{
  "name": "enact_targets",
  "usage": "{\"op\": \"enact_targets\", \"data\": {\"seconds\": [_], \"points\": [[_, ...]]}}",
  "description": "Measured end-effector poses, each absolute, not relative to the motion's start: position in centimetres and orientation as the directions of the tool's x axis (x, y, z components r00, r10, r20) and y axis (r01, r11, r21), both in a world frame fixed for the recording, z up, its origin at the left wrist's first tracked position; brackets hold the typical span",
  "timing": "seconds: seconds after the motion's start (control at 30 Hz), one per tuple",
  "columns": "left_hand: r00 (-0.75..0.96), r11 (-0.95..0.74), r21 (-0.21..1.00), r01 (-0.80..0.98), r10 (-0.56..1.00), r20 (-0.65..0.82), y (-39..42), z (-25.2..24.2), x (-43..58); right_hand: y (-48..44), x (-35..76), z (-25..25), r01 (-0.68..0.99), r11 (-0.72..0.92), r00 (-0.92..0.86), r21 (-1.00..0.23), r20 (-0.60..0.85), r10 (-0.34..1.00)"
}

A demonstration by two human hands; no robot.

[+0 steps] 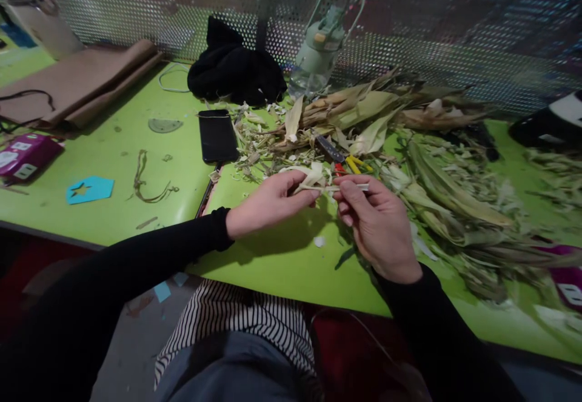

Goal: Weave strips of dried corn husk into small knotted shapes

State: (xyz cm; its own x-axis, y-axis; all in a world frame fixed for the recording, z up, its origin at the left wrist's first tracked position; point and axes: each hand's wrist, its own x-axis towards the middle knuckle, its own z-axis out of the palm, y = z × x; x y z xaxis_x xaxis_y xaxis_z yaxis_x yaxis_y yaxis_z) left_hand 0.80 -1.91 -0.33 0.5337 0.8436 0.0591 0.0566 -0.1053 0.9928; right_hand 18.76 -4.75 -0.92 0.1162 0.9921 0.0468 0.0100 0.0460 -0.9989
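A green table [273, 268] carries husks [373, 108], phone [218, 137], bottle [313, 56].

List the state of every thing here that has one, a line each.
Bare left hand: closed on pale husk strips
Bare right hand: pinching the strips
Thin pale husk strips: bent, held between both hands
Large dry green-brown husks: loosely heaped
Black rectangular phone: lying flat, screen dark
Light-green plastic bottle: standing, handle raised
Soft black cloth: bunched up
Flat blue star-cut piece: lying flat

no words, brands or numbers can be read, plain star shown on blue card [100, 189], pale label on green bottle [313, 54] too small to be made out
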Motion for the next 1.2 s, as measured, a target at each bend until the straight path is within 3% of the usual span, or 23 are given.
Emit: {"op": "enact_targets", "data": {"seconds": [0.17,0.3,0.47,0.6,0.87,1.0,1.2], "points": [[0.520,-0.015,1.000,0.020,0.854,0.003,-1.9,0.2,0.8,-4.8,18.9,-0.7,-0.030,0.046,0.119,-0.999,0.042,0.992],[0.491,-0.065,0.991,0.115,0.871,0.000,-1.9,-0.3,0.8,-5.0,18.7,-0.6,-0.041,0.051,0.050,-0.998,0.049,0.998],[0.523,-0.159,0.982,0.103,0.848,0.082,-1.9,-0.9,0.8,-5.1,18.3,-0.5,-0.217,0.044,-0.002,-0.975,0.045,0.999],[0.550,-0.238,0.960,0.147,0.826,0.121,-2.0,-1.4,0.8,-5.0,18.3,-0.3,-0.287,-0.057,-0.054,-0.956,-0.044,0.998],[0.618,-0.415,0.875,0.250,0.764,0.186,-2.4,-1.2,0.8,-4.9,18.5,0.2,-0.206,-0.300,-0.135,-0.931,-0.277,0.951],[0.655,-0.461,0.842,0.279,0.733,0.185,-2.6,-0.9,0.7,-5.2,18.3,0.3,-0.259,-0.268,-0.094,-0.928,-0.252,0.963],[0.688,-0.380,0.887,0.264,0.718,0.103,-3.1,-0.2,0.8,-5.5,17.8,0.5,-0.302,-0.223,-0.082,-0.927,-0.208,0.975]]}}
